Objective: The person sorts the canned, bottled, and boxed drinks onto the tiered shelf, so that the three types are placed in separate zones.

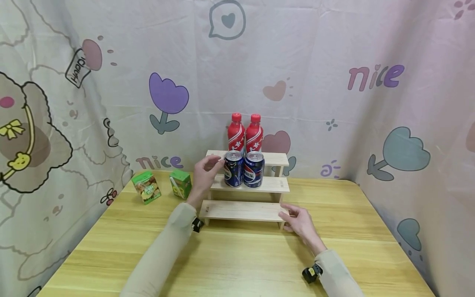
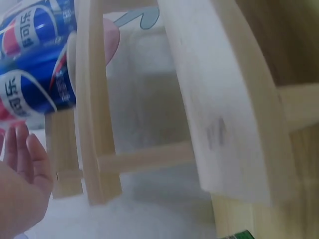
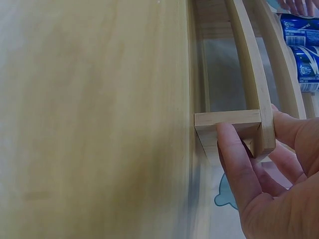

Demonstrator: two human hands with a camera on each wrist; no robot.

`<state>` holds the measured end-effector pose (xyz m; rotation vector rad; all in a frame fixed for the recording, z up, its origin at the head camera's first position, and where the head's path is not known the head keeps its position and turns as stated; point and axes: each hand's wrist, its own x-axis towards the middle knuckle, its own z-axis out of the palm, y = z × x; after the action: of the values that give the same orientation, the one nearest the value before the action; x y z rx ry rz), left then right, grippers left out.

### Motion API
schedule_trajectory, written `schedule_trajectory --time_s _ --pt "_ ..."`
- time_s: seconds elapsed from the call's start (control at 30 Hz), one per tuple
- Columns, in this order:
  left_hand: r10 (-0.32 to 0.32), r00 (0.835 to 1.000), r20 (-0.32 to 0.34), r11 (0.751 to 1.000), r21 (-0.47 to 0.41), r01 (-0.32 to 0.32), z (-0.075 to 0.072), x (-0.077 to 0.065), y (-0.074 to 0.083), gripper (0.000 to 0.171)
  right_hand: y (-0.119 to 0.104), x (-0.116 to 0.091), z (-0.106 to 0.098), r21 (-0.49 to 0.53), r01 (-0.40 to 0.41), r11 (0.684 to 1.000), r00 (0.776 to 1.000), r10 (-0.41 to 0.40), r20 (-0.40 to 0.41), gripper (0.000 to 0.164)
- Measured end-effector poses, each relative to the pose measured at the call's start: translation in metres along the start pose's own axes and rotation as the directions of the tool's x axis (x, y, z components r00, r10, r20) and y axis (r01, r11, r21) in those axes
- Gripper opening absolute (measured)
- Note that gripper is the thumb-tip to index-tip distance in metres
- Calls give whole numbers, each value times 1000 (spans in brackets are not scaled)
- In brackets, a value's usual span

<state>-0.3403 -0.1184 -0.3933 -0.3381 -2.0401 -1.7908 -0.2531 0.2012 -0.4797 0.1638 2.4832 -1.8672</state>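
Note:
A three-step wooden display shelf (image 1: pixel 239 210) stands on the table. Two blue Pepsi cans, the left can (image 1: pixel 233 169) and the right can (image 1: pixel 254 170), sit side by side on its middle step. Two red bottles (image 1: pixel 236 132) stand together on the top step. My left hand (image 1: pixel 208 175) is at the left can's side, fingers loosely bent and nothing in them; the left wrist view shows the fingers (image 2: pixel 36 154) just by the can. With my right hand (image 1: pixel 299 222) I grip the right end of the lowest step, thumb on top and a finger (image 3: pixel 234 154) against its leg.
Two green boxes, one (image 1: pixel 146 187) farther left and one (image 1: pixel 180 184) nearer the shelf, stand on the table's left side. The wooden table (image 1: pixel 237 264) reaches back to a printed curtain (image 1: pixel 308 53) behind the shelf. More curtain hangs at both sides.

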Motion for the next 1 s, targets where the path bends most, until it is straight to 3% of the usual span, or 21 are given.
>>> schedule_trajectory --time_s 0.3,0.53,0.7,0.8,1.0 --pt "-16 1000 7 999 -36 16 -34 -4 -11 28 -1 3 1 6 1 1000 1000 -1 3 47" --pt "-62 998 7 993 -98 63 -56 -18 8 29 -3 1 1 -7 12 1000 1000 -12 -2 48" --pt "-106 993 -42 994 -36 105 -74 -21 5 30 -2 -1 -1 -6 11 1000 1000 -11 -3 48" --pt "-133 986 -99 991 8 135 -86 -22 -5 31 -1 -1 0 -6 15 1000 1000 -15 0 48" --pt "-188 956 -225 980 16 196 -106 -19 -40 34 -1 0 0 -5 5 1000 1000 -5 -2 47"
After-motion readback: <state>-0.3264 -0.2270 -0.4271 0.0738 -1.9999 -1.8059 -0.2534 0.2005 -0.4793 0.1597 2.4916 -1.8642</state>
